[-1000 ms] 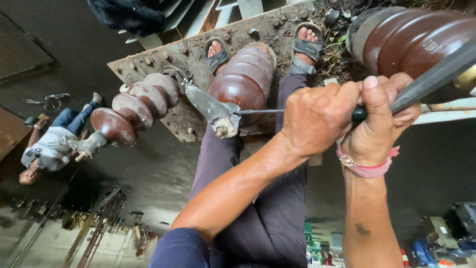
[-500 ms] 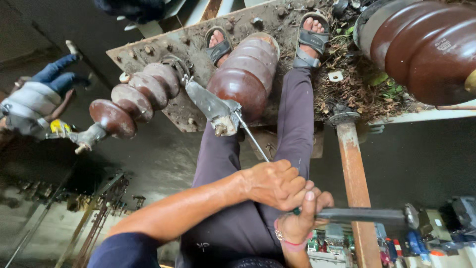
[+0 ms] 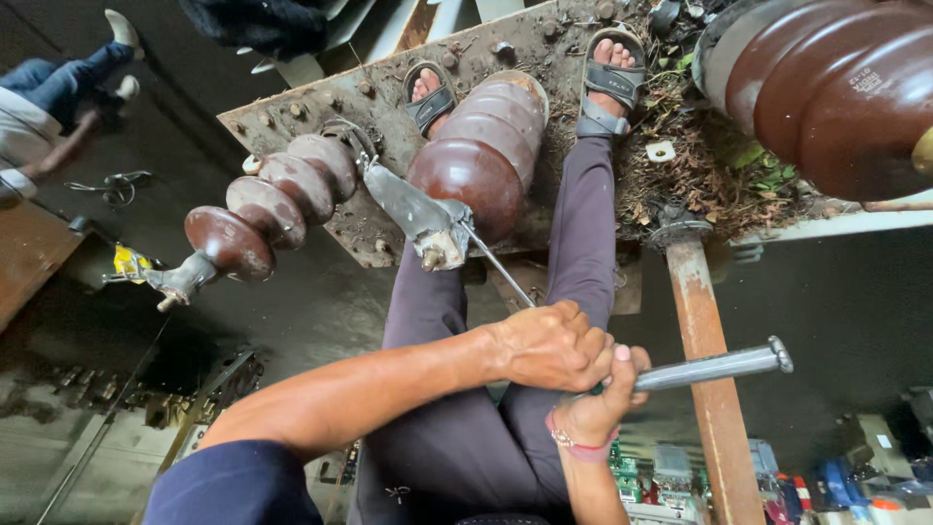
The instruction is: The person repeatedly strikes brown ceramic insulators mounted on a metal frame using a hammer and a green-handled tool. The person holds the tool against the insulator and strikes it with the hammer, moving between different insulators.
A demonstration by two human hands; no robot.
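Both hands grip 1 grey metal bar (image 3: 714, 367) low over the person's lap. The left hand (image 3: 551, 346) reaches across with fingers curled fully shut over it; the right hand (image 3: 601, 403) clamps it from beneath, thumb up. A thin rod (image 3: 498, 264) runs from the hands up to the clamp (image 3: 420, 216) between 2 brown ribbed insulators (image 3: 478, 160). Since half a second ago, the grip is unchanged and the bar's free end has tilted slightly upward.

glossy reddish-brown ribbed insulators (image 3: 481, 160), dull grey metal bar (image 3: 714, 367), dark purple trousers (image 3: 437, 437), pink wristband (image 3: 573, 445).
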